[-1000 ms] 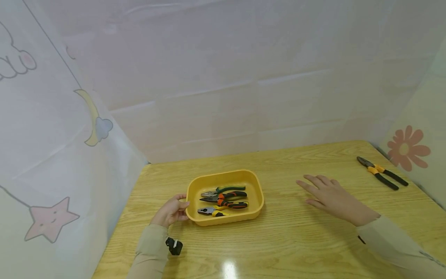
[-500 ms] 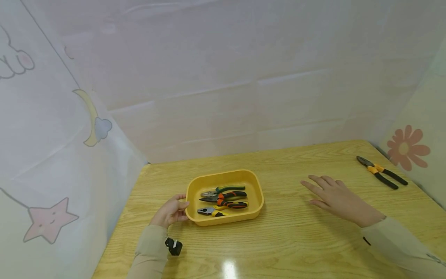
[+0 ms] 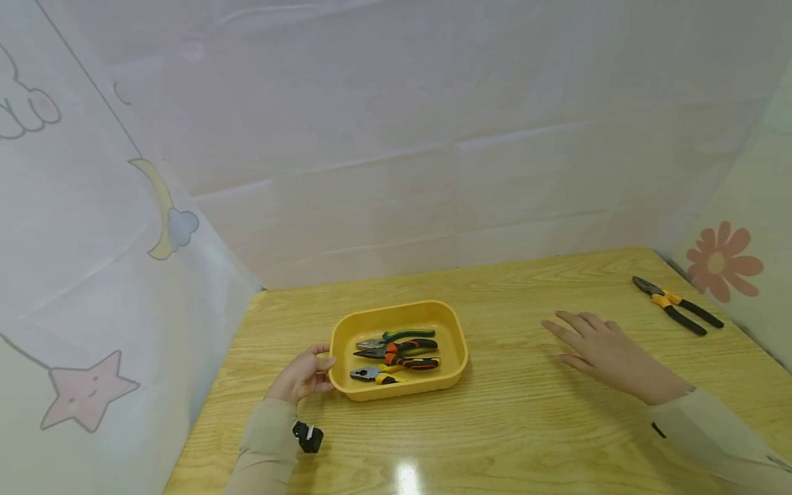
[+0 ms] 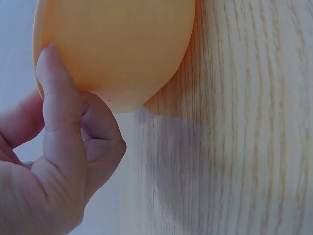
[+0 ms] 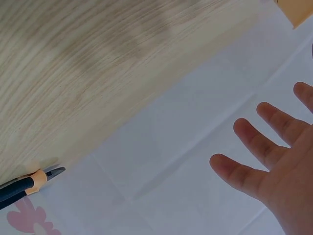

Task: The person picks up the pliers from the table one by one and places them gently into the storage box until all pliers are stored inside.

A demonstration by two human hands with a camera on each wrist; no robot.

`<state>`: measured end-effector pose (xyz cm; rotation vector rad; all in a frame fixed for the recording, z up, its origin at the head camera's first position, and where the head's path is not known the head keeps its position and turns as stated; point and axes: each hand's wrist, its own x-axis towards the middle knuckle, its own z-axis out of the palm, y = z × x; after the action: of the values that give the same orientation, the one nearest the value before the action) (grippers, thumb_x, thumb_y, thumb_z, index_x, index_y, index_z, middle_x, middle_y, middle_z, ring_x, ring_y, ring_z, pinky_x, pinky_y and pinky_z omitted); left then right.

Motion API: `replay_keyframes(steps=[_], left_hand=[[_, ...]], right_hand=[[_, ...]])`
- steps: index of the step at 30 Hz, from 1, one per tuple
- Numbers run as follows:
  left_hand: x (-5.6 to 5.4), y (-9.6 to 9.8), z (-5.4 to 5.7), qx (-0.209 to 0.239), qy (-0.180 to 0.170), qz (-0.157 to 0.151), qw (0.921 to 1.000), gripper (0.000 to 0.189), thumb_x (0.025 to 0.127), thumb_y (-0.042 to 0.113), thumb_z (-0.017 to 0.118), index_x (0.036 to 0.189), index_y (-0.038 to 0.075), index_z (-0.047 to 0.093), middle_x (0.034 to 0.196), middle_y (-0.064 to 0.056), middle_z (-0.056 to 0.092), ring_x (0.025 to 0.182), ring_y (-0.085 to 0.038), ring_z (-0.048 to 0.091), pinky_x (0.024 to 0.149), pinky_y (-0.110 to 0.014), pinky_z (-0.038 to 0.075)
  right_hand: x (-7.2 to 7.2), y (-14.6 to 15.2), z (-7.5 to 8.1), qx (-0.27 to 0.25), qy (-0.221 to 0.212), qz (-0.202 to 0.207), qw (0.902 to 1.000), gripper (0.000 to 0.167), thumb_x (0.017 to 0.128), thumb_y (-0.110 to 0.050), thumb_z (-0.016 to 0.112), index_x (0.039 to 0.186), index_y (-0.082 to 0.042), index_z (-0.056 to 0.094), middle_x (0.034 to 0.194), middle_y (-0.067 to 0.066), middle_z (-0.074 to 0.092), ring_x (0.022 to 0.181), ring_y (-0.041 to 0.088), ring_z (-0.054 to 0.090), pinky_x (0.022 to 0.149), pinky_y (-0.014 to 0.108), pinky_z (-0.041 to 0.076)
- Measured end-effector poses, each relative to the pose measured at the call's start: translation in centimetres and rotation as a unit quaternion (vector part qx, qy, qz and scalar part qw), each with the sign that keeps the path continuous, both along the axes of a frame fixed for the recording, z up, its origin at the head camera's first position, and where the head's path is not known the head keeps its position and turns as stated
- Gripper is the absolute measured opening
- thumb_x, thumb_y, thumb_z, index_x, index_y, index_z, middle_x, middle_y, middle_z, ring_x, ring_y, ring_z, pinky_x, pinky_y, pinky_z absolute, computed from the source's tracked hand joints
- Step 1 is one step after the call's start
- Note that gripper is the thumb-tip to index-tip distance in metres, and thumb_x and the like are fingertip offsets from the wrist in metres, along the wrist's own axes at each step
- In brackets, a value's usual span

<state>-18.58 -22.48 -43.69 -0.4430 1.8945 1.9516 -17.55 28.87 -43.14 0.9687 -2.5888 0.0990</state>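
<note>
My left hand (image 3: 301, 375) pinches the left end of a yellow plastic tray (image 3: 460, 344), thumb over the rim and fingers against the outer wall. In the left wrist view the thumb lies inside the tray wall (image 4: 122, 44). Inside the tray lie green-handled pliers (image 3: 408, 335), red-and-black long-nose pliers (image 3: 396, 349) and yellow-and-black combination pliers (image 3: 377, 375). My right hand (image 3: 609, 354) hovers over the table to the right of the tray, fingers spread and holding nothing. Further right, orange-and-black pliers (image 3: 677, 306) lie with handles apart.
The wooden table (image 3: 507, 440) carries the tray and the loose pliers, which lie near its right edge. White printed cloth (image 3: 396, 137) hangs behind and on both sides. A small black device (image 3: 307, 436) sits by the left wrist.
My right hand has drifted a little to the right, away from the tray, fingers still spread. The left hand, the tray and the pliers hold their places.
</note>
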Motion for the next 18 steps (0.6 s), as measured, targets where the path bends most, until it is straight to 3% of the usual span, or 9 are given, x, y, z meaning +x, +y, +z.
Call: replay_keyframes(steps=[10, 18], left_hand=[[0.0, 0.1, 0.0, 0.005, -0.001, -0.004, 1.0000, 0.038, 0.100, 0.000, 0.044, 0.136, -0.002, 0.032, 0.085, -0.010, 0.055, 0.064, -0.014, 0.055, 0.052, -0.024, 0.053], [0.0, 0.0, 0.1, 0.003, -0.002, -0.005, 1.0000, 0.039, 0.100, 0.000, 0.046, 0.136, -0.002, 0.031, 0.084, -0.009, 0.055, 0.064, -0.014, 0.056, 0.052, -0.024, 0.053]], right_hand=[[0.1, 1.2, -0.5, -0.012, 0.013, 0.002, 0.9998, 0.073, 0.086, -0.035, 0.071, 0.149, -0.021, 0.037, 0.130, 0.021, 0.052, 0.108, 0.040, 0.053, 0.071, 0.061, 0.047], [0.0, 1.9, -0.7, -0.003, 0.029, 0.003, 0.9996, 0.069, 0.089, -0.040, 0.066, 0.148, -0.019, 0.038, 0.130, 0.021, 0.052, 0.106, 0.041, 0.054, 0.068, 0.060, 0.049]])
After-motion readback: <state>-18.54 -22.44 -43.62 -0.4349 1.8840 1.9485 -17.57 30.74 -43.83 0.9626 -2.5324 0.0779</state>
